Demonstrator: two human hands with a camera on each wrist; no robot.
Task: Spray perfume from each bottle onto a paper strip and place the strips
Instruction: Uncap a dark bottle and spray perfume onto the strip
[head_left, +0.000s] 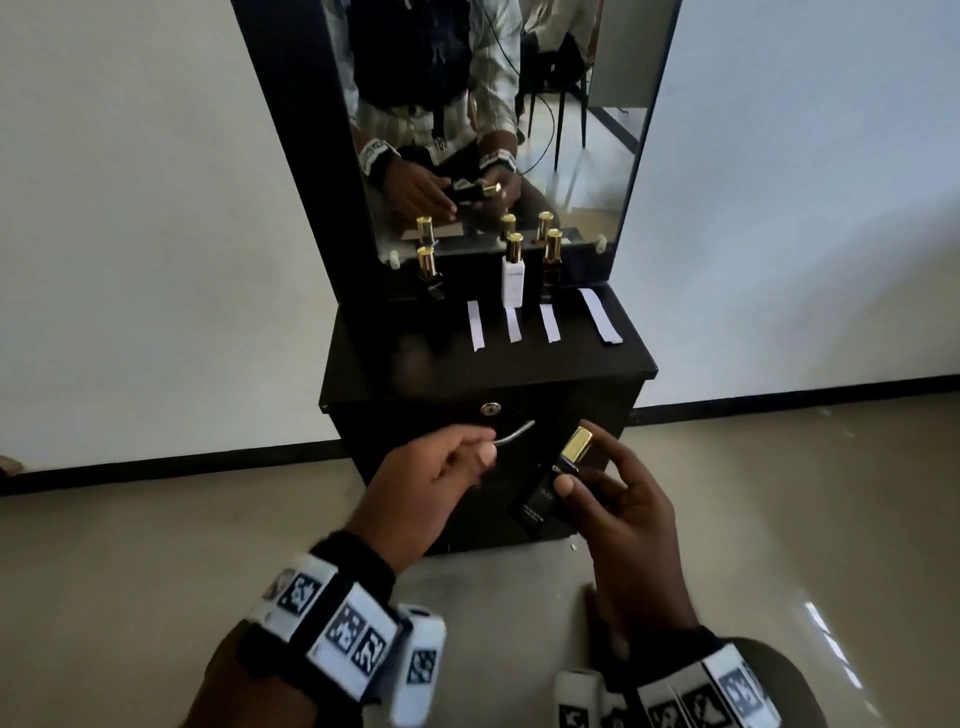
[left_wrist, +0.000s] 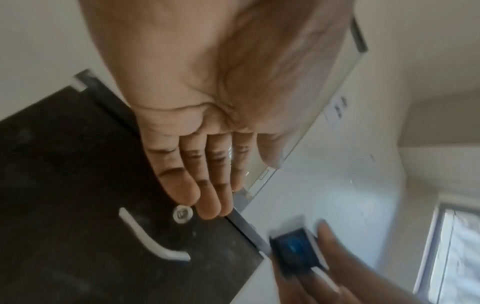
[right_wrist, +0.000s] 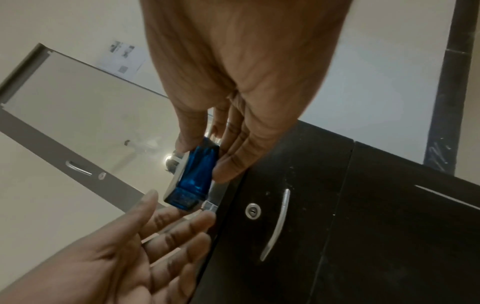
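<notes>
Item: blue perfume bottle (head_left: 550, 486), gold cap on, pinched in right hand (head_left: 623, 499); left hand (head_left: 431, 478) loosely spread, empty, should pull cap straight off, bottle steadied.

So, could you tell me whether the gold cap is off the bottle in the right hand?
No: the gold cap sits on the dark perfume bottle gripped by the right hand.
</notes>
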